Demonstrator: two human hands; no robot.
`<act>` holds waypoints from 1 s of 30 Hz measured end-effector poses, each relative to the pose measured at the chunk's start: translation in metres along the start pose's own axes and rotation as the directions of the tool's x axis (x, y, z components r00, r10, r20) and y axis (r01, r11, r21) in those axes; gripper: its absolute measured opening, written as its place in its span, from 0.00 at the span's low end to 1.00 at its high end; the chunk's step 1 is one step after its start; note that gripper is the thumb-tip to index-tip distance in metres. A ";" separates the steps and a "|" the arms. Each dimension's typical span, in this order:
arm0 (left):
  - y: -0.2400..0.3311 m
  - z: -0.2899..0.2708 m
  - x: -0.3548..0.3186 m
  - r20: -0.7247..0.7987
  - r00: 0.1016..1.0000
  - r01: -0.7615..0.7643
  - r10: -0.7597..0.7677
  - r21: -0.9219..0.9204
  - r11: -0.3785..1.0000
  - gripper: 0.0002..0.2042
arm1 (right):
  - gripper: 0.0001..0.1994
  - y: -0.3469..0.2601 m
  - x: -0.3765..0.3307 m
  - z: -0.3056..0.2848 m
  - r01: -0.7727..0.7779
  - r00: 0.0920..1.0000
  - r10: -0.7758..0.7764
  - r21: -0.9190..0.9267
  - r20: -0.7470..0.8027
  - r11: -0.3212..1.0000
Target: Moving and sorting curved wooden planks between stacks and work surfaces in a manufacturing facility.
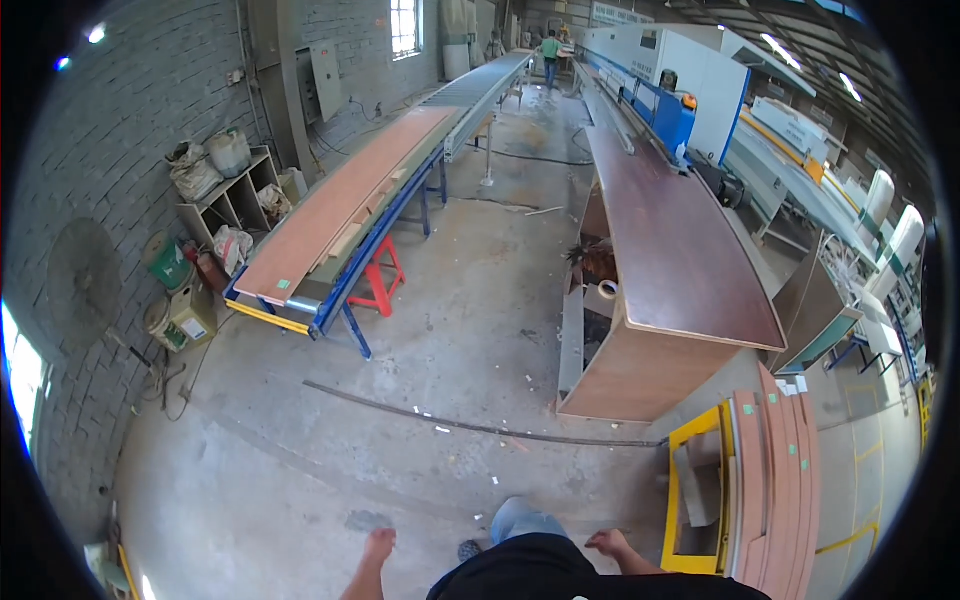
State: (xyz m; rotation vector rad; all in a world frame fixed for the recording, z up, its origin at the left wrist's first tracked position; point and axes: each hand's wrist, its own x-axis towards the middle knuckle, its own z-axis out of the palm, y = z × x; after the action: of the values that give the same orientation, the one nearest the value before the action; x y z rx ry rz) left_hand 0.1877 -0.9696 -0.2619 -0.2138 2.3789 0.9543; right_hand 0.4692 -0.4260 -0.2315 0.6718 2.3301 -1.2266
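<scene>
My left hand (pixel 379 544) hangs low in front of me over the concrete floor (pixel 290 480), nothing in it, its fingers loosely bent. On the other side of my body, my right hand (pixel 607 543) is also bare, with the fingers partly stretched inward. Neither hand touches anything. Closest to the right one is a yellow metal frame (pixel 676 500), beside which several long reddish-brown panels (pixel 775 480) with small green labels stand in a stack.
A long blue-legged conveyor table (pixel 350 320) bears a reddish panel (pixel 345 205) on the left. At right stands a dark-topped bench (pixel 690 240) holding a tape roll (pixel 607 289). A dark strip (pixel 480 428) crosses the floor. A person in green (pixel 550 52) stands far off.
</scene>
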 end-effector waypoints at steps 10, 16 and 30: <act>0.265 -0.035 0.237 0.172 0.983 -0.032 0.070 -0.212 0.977 0.14 | 0.17 -0.107 0.186 -0.060 -0.332 0.903 0.388 0.271 -0.187 0.904; 0.394 -0.046 0.338 0.341 0.938 0.025 0.062 -0.246 0.969 0.15 | 0.12 -0.272 0.398 -0.220 0.269 0.914 -0.157 0.268 -0.373 0.925; 0.797 -0.132 0.507 0.231 0.770 -0.303 0.595 -0.688 0.659 0.08 | 0.12 -0.631 0.643 -0.385 0.387 0.873 -0.475 0.749 -0.111 0.538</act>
State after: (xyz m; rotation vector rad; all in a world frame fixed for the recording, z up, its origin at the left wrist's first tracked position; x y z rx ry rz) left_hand -0.5640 -0.4446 0.0024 0.3754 1.6344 1.8104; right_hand -0.4688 -0.2723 0.0083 0.2126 1.8610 -2.4716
